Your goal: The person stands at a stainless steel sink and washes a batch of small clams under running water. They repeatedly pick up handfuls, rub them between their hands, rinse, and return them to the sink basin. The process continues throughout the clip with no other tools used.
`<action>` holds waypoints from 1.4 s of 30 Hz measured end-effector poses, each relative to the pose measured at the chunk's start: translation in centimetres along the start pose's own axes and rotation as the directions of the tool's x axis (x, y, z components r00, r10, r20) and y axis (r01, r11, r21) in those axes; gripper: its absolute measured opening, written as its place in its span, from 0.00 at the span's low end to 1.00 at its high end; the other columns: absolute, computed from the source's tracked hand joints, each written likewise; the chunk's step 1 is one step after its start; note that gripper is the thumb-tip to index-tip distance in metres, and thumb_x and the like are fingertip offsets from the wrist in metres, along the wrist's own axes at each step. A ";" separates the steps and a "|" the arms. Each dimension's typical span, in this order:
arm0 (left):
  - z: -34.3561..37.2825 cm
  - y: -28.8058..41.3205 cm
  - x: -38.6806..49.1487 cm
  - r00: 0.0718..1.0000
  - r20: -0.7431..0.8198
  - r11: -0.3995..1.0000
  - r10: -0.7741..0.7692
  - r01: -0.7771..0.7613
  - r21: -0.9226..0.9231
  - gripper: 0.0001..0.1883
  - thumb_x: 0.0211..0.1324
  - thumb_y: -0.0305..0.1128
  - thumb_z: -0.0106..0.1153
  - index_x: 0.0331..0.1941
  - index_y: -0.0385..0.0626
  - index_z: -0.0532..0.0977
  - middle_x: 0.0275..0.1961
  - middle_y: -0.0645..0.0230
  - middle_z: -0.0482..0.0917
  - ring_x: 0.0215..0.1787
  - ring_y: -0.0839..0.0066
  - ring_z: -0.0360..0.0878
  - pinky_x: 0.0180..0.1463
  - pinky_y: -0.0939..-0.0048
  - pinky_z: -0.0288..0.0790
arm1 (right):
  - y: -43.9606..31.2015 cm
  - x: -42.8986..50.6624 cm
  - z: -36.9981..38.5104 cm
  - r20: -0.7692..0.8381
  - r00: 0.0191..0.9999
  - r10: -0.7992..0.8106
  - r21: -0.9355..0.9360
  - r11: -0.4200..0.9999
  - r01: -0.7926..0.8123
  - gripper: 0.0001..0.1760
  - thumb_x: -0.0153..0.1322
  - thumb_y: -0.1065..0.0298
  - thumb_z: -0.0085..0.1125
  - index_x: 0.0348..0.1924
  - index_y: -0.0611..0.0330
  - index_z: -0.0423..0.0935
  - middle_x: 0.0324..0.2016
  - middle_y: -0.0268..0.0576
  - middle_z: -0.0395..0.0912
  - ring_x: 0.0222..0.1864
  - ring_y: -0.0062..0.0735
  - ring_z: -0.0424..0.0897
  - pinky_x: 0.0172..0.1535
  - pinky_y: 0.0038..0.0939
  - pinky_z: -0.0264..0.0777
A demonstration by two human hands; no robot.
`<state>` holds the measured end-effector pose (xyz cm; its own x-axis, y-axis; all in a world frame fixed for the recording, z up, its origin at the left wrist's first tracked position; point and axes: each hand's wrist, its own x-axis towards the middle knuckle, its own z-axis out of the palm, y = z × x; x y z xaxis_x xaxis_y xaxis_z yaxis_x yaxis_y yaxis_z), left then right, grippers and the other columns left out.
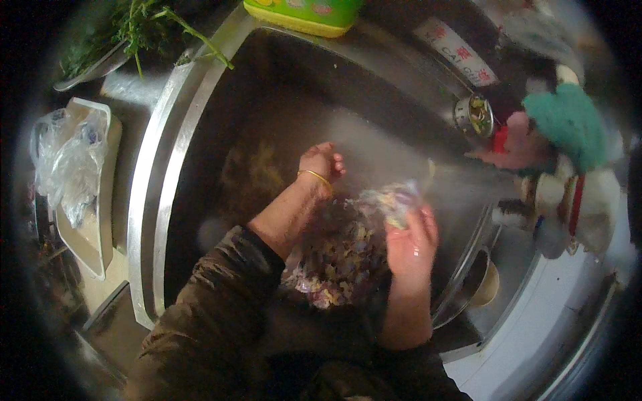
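Observation:
A deep metal sink (173, 165) lies before me. My left hand (317, 161), with a gold-coloured bracelet at the wrist, hovers over its middle. The fingers of that hand are curled, and whatever lies inside them is hidden. Further right, my wet right hand (412, 245) holds a blurred handful of pale, yellowish and purplish food pieces (393, 198) at its fingertips. Below and between my forearms is a heap of similar chopped food pieces (326, 288) in the sink. They look wet; their exact kind cannot be made out.
Leafy greens (145, 30) overhang the left rim. Beyond them, a cream tray (108, 215) carries clear plastic bags (75, 155). A green and yellow container (306, 15) stands at the far rim. At right are a strainer cup (474, 116), green cloth (567, 125) and a bowl (486, 283).

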<state>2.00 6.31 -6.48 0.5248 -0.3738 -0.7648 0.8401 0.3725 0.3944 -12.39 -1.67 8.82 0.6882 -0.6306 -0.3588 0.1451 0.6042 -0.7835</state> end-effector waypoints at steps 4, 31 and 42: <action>-2.8 -1.3 -1.4 0.759 0.379 0.175 0.529 -0.535 0.827 0.15 0.57 0.39 0.53 0.46 0.48 0.71 0.45 0.62 0.75 0.41 0.65 0.74 0.41 0.64 0.70 | -6.5 -4.1 -3.9 -0.015 0.925 -0.380 -0.374 0.860 0.347 0.17 0.71 0.69 0.44 0.51 0.67 0.68 0.50 0.50 0.70 0.52 0.38 0.70 0.56 0.36 0.65; 3.8 1.7 -7.7 0.748 0.661 0.873 -0.061 0.360 -0.327 0.19 0.65 0.48 0.42 0.52 0.50 0.69 0.52 0.67 0.73 0.53 0.66 0.70 0.59 0.60 0.63 | 3.4 4.5 2.3 0.410 0.834 -0.368 -0.874 0.103 0.475 0.13 0.65 0.72 0.56 0.43 0.62 0.75 0.39 0.52 0.77 0.40 0.46 0.77 0.46 0.37 0.70; 2.8 2.4 -7.5 0.792 0.610 0.944 -0.030 0.223 -0.243 0.31 0.59 0.58 0.46 0.56 0.44 0.65 0.54 0.68 0.71 0.60 0.71 0.64 0.66 0.63 0.52 | 4.7 7.0 1.4 0.265 0.948 -0.178 -0.943 0.158 0.294 0.13 0.66 0.67 0.57 0.43 0.62 0.76 0.40 0.51 0.77 0.42 0.46 0.77 0.46 0.33 0.70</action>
<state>0.47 7.64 1.58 0.4740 -0.8253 -0.3069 0.8768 0.4745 0.0780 -5.92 -2.56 3.36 0.8149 -0.5758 -0.0659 -0.4453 -0.5493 -0.7071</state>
